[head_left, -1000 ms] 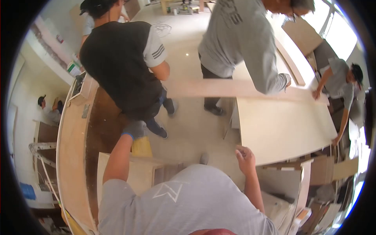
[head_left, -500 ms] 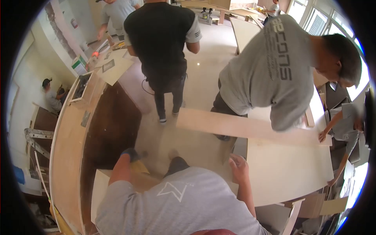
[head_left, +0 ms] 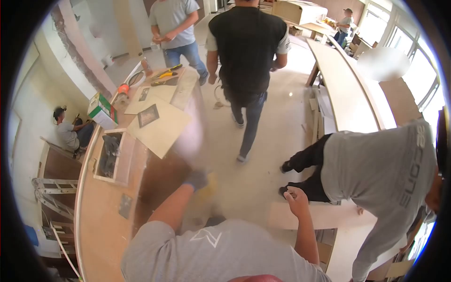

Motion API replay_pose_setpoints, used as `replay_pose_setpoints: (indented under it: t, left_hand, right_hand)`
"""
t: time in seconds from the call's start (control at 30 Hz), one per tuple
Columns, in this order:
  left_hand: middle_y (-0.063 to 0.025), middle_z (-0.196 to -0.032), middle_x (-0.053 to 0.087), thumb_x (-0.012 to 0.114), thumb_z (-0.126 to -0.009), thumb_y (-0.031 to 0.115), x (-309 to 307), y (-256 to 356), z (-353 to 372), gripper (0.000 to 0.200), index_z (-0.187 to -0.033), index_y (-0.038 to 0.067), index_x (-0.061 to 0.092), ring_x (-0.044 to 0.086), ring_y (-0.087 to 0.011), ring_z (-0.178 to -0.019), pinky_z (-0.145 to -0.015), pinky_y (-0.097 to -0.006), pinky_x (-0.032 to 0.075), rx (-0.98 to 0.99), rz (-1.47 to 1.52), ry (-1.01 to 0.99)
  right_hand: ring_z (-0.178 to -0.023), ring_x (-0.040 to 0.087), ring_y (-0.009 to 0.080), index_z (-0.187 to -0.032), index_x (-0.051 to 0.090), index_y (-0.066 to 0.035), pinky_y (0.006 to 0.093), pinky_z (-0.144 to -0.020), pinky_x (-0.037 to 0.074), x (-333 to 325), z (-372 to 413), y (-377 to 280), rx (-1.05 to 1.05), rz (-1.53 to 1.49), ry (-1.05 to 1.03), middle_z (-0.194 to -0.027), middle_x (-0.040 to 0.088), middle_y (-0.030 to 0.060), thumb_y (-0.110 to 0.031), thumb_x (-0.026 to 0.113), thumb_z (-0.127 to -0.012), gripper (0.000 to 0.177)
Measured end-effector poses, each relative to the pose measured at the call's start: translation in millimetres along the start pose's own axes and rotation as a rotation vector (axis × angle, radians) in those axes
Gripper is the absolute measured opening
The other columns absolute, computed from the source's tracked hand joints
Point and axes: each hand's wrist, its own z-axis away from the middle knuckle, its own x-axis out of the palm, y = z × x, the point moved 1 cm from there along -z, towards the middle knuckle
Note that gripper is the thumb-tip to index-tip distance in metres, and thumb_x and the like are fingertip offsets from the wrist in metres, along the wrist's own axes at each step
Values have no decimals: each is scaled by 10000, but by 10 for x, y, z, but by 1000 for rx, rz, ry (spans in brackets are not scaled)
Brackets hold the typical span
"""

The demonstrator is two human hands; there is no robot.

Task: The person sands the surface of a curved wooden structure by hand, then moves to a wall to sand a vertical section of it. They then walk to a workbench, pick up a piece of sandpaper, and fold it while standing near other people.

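My left hand [head_left: 195,180], in a dark blue-grey glove, reaches forward beside the curved wooden counter [head_left: 101,221]. It is blurred and appears closed on a yellow thing [head_left: 210,185], whose shape is smeared. My right hand [head_left: 298,202] is bare and raised over the floor at centre right, near the dark trouser legs of a bent co-worker [head_left: 376,164]. Its fingers are curled together; whatever they hold, if anything, is too small to tell. A pale board [head_left: 300,215] lies just beyond and below that hand.
On the counter are an open box [head_left: 112,155], a green-and-white carton [head_left: 102,111], yellow-handled pliers [head_left: 169,72] and thin sheets [head_left: 159,127]. Someone in a black vest [head_left: 246,51] stands ahead; another co-worker [head_left: 174,23] is behind the counter. A long pale table [head_left: 345,84] stands at right.
The view has swung rightward and up over the counter. My gloved left hand and the yellow thing are farther forward. The bent co-worker appears farther right and lower.
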Motion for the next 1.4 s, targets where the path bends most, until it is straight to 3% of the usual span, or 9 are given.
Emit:
replay_pose_setpoints:
  t: [0.43,0.93,1.1,1.17,1.2,1.23,1.3,1.33,1.4]
  left_hand:
    - [-219,-1098,684,504,-849,131,-1551,994,-2575,321,-1099,64,694,638,-385,-1061,-934,-461,496,333,15,75]
    - [-241,-1061,677,542,-889,305,-2214,-260,-5283,316,-1004,48,684,639,-411,-1016,-876,-497,504,-248,-51,148]
    - [-237,-1032,693,583,-854,299,-2102,-956,-6363,313,-990,45,702,663,-405,-987,-867,-472,520,-473,-101,11]
    - [-231,-1024,698,596,-838,292,-2134,-1251,-7024,304,-984,50,709,669,-405,-981,-865,-462,525,-500,-171,-90]
    - [-233,-1032,696,593,-834,283,-2285,-1241,-7337,301,-987,51,711,667,-405,-988,-869,-462,524,-510,-166,-89]
    - [-235,-1039,694,591,-831,274,-2398,-1239,-7677,299,-989,51,712,665,-405,-995,-873,-462,523,-522,-158,-86]
    - [-236,-1049,691,585,-824,257,-2812,-1027,-8500,296,-993,51,713,661,-405,-1002,-876,-465,522,-498,-137,-62]
    - [-235,-1051,690,583,-820,251,-3063,-887,-8943,295,-994,50,711,660,-406,-1002,-875,-468,522,-468,-127,-50]
    - [-232,-1041,691,577,-813,235,-3477,-676,-9777,293,-994,45,707,657,-410,-996,-870,-475,522,-391,-91,6]
  right_hand:
    - [-933,692,331,-1122,686,21,392,-833,531,936,-1652,298,304,89,-29,-1023,710,216,-329,735,-837,454]
    - [-1060,658,366,-1174,677,7,413,-915,510,382,-6896,-187,239,-119,-135,-1141,679,241,-365,680,-891,467]
    - [-1100,642,361,-1203,673,-5,420,-946,500,736,-8611,718,221,162,-215,-1149,684,229,-428,613,-930,506]
    - [-999,675,350,-1167,691,-21,447,-900,521,1039,-8807,1727,175,396,-222,-1075,708,209,-502,541,-954,547]
    - [-844,691,347,-1107,701,-36,454,-820,541,1218,-8853,2374,474,459,-375,-1009,715,188,-520,536,-955,534]
    - [-709,676,334,-1103,681,-34,452,-738,544,1104,-8777,2395,831,283,-454,-921,706,172,-523,538,-957,530]
    - [-918,634,319,-1284,609,-81,495,-683,526,1207,-8373,3113,1053,-369,-97,-1127,667,152,-332,685,-880,482]
    - [-810,621,293,-1207,626,-87,455,-630,514,919,-8417,2686,1170,-297,-152,-1037,660,145,-299,669,-888,385]
    - [-659,570,262,-1091,603,-51,431,-593,503,404,-8422,1853,795,-266,-238,-894,614,136,-305,643,-913,313]
